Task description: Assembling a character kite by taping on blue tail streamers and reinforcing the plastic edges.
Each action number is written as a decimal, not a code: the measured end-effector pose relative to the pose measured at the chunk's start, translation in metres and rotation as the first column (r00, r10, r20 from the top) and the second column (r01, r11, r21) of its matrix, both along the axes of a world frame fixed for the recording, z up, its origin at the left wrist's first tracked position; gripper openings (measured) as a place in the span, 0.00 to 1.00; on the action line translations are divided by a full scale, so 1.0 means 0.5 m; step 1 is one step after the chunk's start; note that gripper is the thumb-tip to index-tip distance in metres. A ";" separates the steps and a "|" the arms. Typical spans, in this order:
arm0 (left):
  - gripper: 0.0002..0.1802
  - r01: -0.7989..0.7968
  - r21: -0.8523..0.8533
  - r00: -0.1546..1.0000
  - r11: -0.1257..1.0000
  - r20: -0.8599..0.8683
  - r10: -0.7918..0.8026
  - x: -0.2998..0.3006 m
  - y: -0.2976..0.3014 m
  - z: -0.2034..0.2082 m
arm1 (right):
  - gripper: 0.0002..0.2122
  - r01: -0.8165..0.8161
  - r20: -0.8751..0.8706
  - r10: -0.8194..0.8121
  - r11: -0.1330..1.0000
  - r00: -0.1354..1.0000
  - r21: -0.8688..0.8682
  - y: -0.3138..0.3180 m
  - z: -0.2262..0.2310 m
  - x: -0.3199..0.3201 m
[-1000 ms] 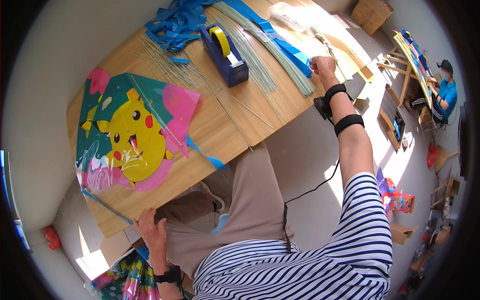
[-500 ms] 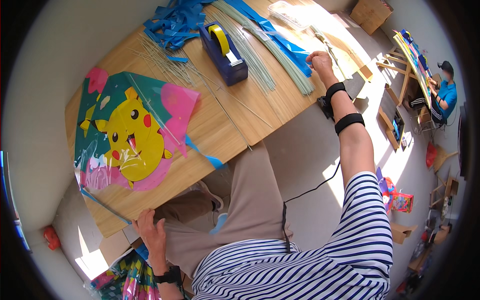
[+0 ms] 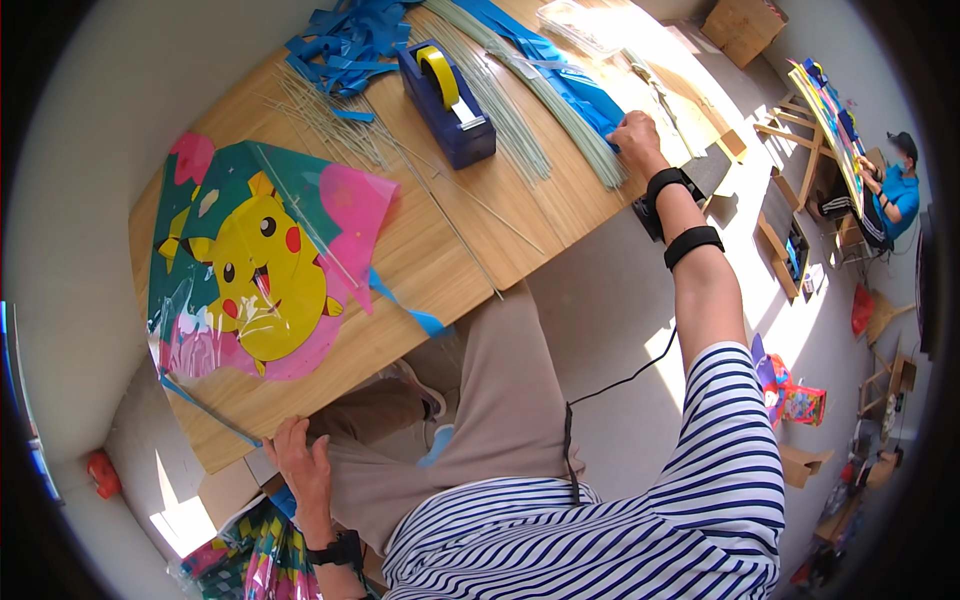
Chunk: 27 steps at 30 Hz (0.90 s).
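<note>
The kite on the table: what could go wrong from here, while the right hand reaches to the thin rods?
1. The kite overhangs the table edge near the left hand; it could slide off.
2. The right hand rests on the bundle of thin rods at the far edge; a pull might scatter them.
3. Loose rods lie across the table and could snag the kite film.

A bare strip of wooden table (image 3: 440,255) lies open between the kite (image 3: 255,270) and the tape dispenser (image 3: 447,105), crossed only by thin loose sticks (image 3: 440,205). Toward the far edge, the blue strips (image 3: 345,45) and the bundle of pale rods (image 3: 530,110) crowd the top, hemming the right hand (image 3: 637,135).
</note>
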<state>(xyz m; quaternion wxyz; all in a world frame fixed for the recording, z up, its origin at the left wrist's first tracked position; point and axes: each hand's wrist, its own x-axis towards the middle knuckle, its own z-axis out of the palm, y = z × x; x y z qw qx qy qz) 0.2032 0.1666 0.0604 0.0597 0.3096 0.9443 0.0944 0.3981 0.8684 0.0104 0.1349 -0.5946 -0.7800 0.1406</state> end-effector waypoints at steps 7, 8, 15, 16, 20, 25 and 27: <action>0.22 0.012 0.007 1.000 1.000 -0.013 -0.011 0.001 -0.002 -0.004 | 0.15 0.030 -0.128 -0.060 0.974 0.990 -0.227 0.034 0.023 0.013; 0.22 0.010 0.006 1.000 1.000 -0.010 -0.010 0.001 0.000 -0.002 | 0.15 0.032 -0.084 -0.046 0.986 0.995 -0.165 0.029 0.025 0.013; 0.22 0.011 0.013 1.000 1.000 -0.010 -0.011 0.001 -0.002 -0.006 | 0.14 -0.075 0.028 0.080 0.988 0.996 -0.136 0.010 0.026 0.024; 0.22 0.008 0.011 1.000 1.000 -0.006 -0.008 0.000 -0.001 -0.005 | 0.13 -0.048 -0.001 0.049 0.992 0.999 -0.117 0.012 0.016 0.023; 0.22 0.009 0.006 1.000 1.000 0.003 -0.009 -0.007 0.005 -0.003 | 0.12 0.027 -0.154 -0.041 0.995 0.987 -0.098 0.036 -0.021 0.031; 0.21 0.008 0.013 1.000 1.000 -0.013 -0.008 -0.005 -0.003 -0.006 | 0.09 -0.218 -0.091 0.219 0.976 0.971 0.027 0.039 0.020 0.035; 0.21 0.016 0.019 1.000 1.000 -0.025 -0.015 -0.006 -0.001 -0.009 | 0.07 -0.661 0.317 0.582 0.692 0.749 0.290 0.049 0.035 0.065</action>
